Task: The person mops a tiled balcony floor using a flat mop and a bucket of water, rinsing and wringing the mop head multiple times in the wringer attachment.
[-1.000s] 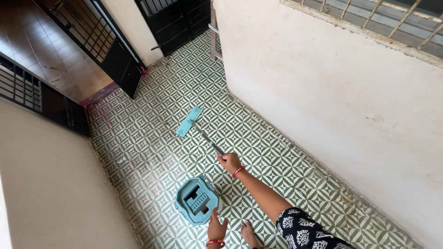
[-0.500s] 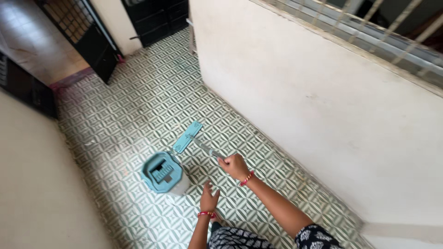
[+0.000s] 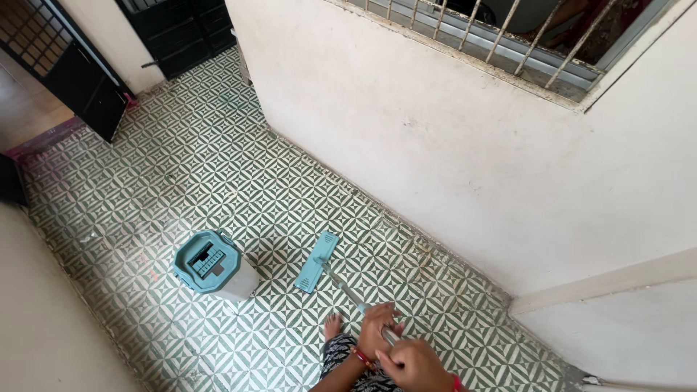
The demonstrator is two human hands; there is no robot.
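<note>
Teal flat mop (image 3: 317, 261) flat on tiles | left hand (image 3: 377, 330), right hand (image 3: 415, 363) fingers clamped around its handle (image 3: 347, 289)

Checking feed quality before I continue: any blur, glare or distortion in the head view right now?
Head view: sharp, evenly daylit, no glare; soft shadow beside the bucket; wide-angle bending of the wall lines; the hands, left hand and right hand on the mop handle, are slightly soft at the bottom edge.

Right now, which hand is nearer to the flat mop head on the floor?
Left. The left hand grips the mop handle lower down, closer to the mop head; the right hand holds it higher up, farther back.
</note>
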